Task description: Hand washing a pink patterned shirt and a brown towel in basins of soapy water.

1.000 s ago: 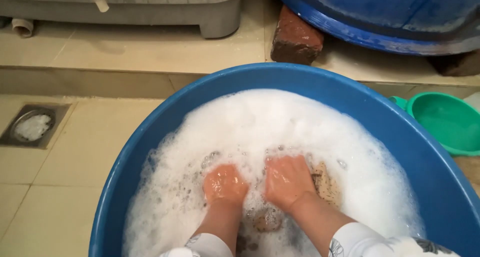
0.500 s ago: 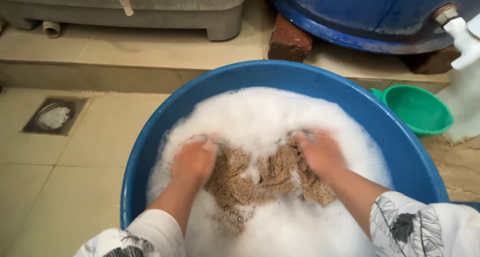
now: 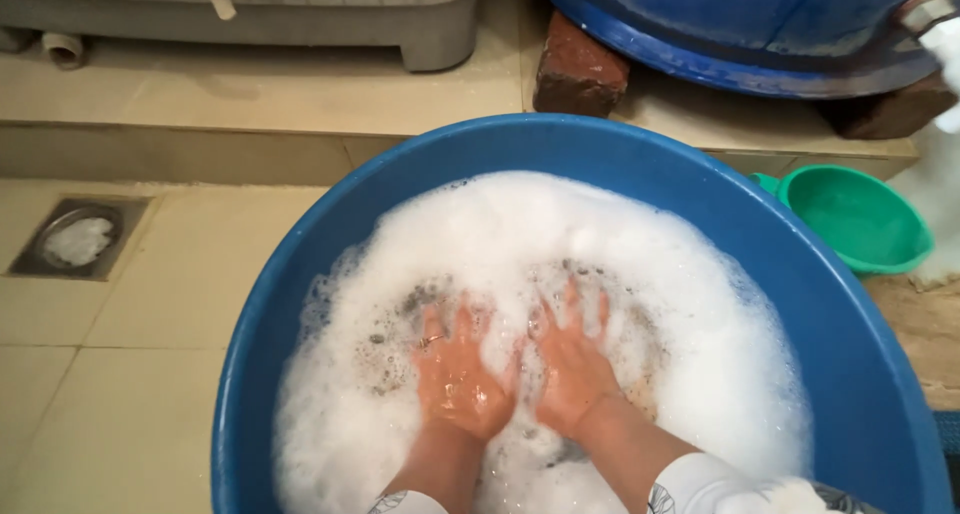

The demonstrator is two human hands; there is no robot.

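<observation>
Fingertips of both hands and any cloth lost under the foam (image 3: 620,244)

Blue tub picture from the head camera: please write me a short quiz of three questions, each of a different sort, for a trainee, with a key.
1. True or false: both hands lie flat with spread fingers in the foam of the blue tub.
2. Which thing stands to the right of the tub? A) a green basin B) a red bucket C) a yellow brush
3. Fill in: in the tiled floor, left of the tub, sits a square metal ____.

Key
1. True: the left hand and the right hand press down side by side, fingers open, in the foam.
2. A: the green basin.
3. Drain: the floor drain.
</observation>
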